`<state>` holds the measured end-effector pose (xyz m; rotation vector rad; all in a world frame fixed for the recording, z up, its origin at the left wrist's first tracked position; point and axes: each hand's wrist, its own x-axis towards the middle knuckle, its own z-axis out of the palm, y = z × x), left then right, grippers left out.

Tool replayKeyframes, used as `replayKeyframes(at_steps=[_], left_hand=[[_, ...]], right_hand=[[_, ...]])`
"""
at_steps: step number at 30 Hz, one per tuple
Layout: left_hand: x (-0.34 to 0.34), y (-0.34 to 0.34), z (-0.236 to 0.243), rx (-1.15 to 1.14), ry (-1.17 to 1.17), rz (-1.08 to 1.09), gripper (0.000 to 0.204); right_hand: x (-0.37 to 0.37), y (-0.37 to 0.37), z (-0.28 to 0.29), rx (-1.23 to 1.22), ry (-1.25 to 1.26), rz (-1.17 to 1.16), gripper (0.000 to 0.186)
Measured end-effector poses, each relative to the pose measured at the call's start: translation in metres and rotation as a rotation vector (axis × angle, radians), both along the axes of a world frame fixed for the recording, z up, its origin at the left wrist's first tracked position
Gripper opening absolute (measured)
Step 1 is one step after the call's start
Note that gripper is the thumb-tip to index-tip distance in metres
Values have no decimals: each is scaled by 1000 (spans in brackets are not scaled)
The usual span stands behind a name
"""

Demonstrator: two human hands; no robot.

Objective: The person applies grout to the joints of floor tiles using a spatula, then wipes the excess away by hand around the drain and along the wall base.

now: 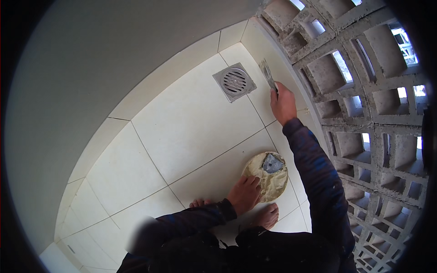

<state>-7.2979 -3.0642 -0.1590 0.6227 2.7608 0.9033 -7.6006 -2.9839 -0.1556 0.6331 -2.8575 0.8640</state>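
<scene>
While right hand [283, 103] clasps flat tool [267, 74] | left hand [244, 194], curled, touches bowl [286, 182]

Left forearm bent across the body, the left hand [246, 190] curls its fingers at the round tub's [286, 183] left edge; the right hand [283, 103], arm outstretched, is closed well beyond the tub.

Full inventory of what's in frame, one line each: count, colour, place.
flat-bladed tool: 1, grey, in the right hand
tub: 1, cream-coloured rim, on floor by feet
paste: 1 mass, cream, in tub
lump-like piece: 1, blue-grey, in the paste
drain grate: 1, grey, in floor
floor tiles: several, off-white, underfoot
skirting tiles: several, cream, along wall foot
plain wall: 1, grey, left
openwork block wall: 1, grey, right
feet: 2, bare, bottom
sleeves: 2, dark, on arms
left hand: 1, bare, at tub's left edge
right hand: 1, bare, right of drain
</scene>
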Motion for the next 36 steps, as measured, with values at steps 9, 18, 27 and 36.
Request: replayKeyframes(at_steps=[9, 18, 27, 36], left_hand=[[-34, -30, -65, 103, -94, 8, 26], [-51, -38, -107, 66, -124, 10, 24], [-63, -23, -105, 64, -56, 10, 23], [-65, -21, -101, 59, -117, -6, 20]], right_hand=[[-119, -121, -116, 144, 49, -138, 23], [-149, -136, -154, 16, -107, -95, 25], [-163, -122, -165, 37, 35, -116, 23], [-110, -115, -131, -578, -626, -177, 18]])
